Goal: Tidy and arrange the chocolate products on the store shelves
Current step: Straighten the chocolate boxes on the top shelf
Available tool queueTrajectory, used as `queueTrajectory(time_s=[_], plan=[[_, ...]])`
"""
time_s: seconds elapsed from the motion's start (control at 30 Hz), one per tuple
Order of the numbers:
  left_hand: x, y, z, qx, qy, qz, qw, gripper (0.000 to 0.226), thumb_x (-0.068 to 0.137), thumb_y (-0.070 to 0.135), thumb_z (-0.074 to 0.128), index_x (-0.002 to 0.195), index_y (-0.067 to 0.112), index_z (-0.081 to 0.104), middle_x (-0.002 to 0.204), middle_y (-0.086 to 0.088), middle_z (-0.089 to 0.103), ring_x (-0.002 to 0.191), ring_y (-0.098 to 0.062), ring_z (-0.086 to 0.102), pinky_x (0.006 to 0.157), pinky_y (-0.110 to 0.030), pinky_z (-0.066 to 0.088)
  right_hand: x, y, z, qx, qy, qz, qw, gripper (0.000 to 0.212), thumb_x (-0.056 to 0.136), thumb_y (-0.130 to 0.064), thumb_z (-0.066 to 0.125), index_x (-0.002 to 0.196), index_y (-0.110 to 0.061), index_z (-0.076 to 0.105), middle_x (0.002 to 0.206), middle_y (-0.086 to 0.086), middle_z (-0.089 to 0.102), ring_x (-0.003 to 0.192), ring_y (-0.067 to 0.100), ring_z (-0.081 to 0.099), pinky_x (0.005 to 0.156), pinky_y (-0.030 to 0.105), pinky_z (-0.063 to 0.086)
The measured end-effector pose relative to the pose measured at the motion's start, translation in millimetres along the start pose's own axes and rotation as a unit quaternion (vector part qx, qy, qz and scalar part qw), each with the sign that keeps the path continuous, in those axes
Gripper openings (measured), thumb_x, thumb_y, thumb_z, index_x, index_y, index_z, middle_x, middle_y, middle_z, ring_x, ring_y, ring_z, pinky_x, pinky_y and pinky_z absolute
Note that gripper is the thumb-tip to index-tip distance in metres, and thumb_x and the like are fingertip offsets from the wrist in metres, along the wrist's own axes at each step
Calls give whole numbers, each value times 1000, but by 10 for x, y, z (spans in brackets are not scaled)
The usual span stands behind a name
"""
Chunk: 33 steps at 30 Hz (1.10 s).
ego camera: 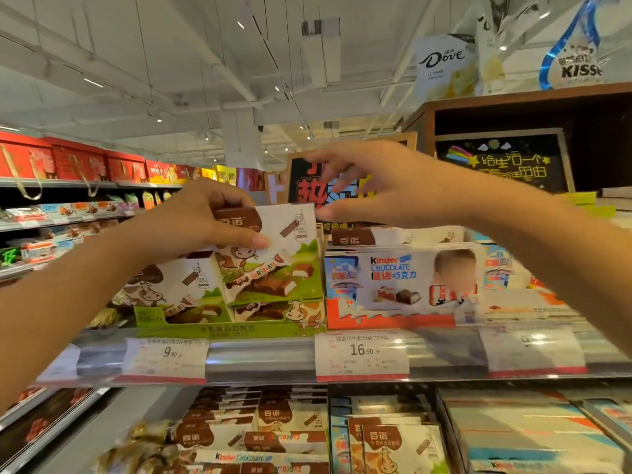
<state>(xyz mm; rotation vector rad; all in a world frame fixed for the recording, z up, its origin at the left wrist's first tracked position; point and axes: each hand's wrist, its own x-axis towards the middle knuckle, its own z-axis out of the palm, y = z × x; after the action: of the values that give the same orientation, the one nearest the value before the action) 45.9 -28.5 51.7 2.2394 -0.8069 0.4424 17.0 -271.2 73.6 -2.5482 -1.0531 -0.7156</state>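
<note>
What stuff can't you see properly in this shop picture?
- Head view: the top left corner of the cow chocolate box hides under the left hand.
- The right hand is blurred by motion and covers part of the black sign.
- The right price tag is lost in glare.
- The small print on the 16.90 tag is too tiny.

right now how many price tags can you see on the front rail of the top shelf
3. A 9.90 tag on the left under the cow chocolate boxes, a 16.90 tag in the middle under the Kinder box, and a blurred tag on the right. The arms may hide more.
</note>
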Motion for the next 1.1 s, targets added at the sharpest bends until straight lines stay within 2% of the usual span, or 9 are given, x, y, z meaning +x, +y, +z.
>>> queueTrajectory(time_s=[0.07,0.17,0.3,0.47,0.6,0.7,0.83,0.97,1.1], plan=[[-1,-5,16,19,20,5,1000,15,59,27,79,69,21,70,68,8,69,57,-5,63,50,-9,46,204,-135,146,38,-16,-16,999,70,81,-37,67,141,-29,31,123,-5,51,106,7,54,80,15,45],[-11,-42,40,46,38,35,998,23,54,39,78,71,25,70,67,7,68,55,-1,61,49,-10,45,363,-195,361,13,-34,-25,999,72,79,-30,71,140,-28,33,116,-5,51,101,8,50,75,11,40],[-76,-155,-41,119,42,87,988,41,52,55,80,83,33,63,81,13,66,79,2,62,65,-14,50,389,-134,528,-26,2,-37,999,53,77,-23,74,126,-27,53,116,-5,58,103,9,50,85,30,44],[-233,-391,-319,181,-72,45,980,68,44,64,79,105,47,52,108,28,56,103,5,54,85,-22,44,318,-118,585,-24,20,-23,999,45,75,-27,75,117,-26,58,112,-7,59,96,6,49,76,20,40],[-190,-463,-300,212,-76,45,973,56,55,63,76,103,50,50,111,27,55,105,6,53,91,-26,46,295,-97,682,-57,22,-15,998,39,75,-32,74,111,-20,63,107,-5,55,96,11,50,78,25,44],[-146,-400,-225,204,-82,90,971,50,64,59,61,110,62,42,111,29,56,106,14,50,89,-16,44,283,-66,607,-14,-3,-6,1000,28,83,-29,67,111,-22,66,105,-7,55,94,9,52,75,16,41],[-165,-335,-140,136,-123,113,977,52,71,37,60,108,68,43,109,50,47,104,23,45,75,4,37,209,81,262,21,-15,46,999,23,93,-21,53,113,-21,64,102,-12,60,81,-10,52,72,3,40],[-171,-291,-138,84,-119,91,985,53,49,71,65,100,65,55,105,44,54,99,18,53,71,-2,44,102,358,1,-44,-89,135,986,31,90,-27,58,120,-18,61,104,-15,59,97,0,55,84,15,43],[-91,-308,-96,88,-101,76,988,58,49,76,65,103,55,61,104,32,62,99,11,58,79,-9,43,103,459,-25,-74,-176,193,963,53,86,-41,58,133,-18,50,126,-7,52,117,10,48,94,22,36]])
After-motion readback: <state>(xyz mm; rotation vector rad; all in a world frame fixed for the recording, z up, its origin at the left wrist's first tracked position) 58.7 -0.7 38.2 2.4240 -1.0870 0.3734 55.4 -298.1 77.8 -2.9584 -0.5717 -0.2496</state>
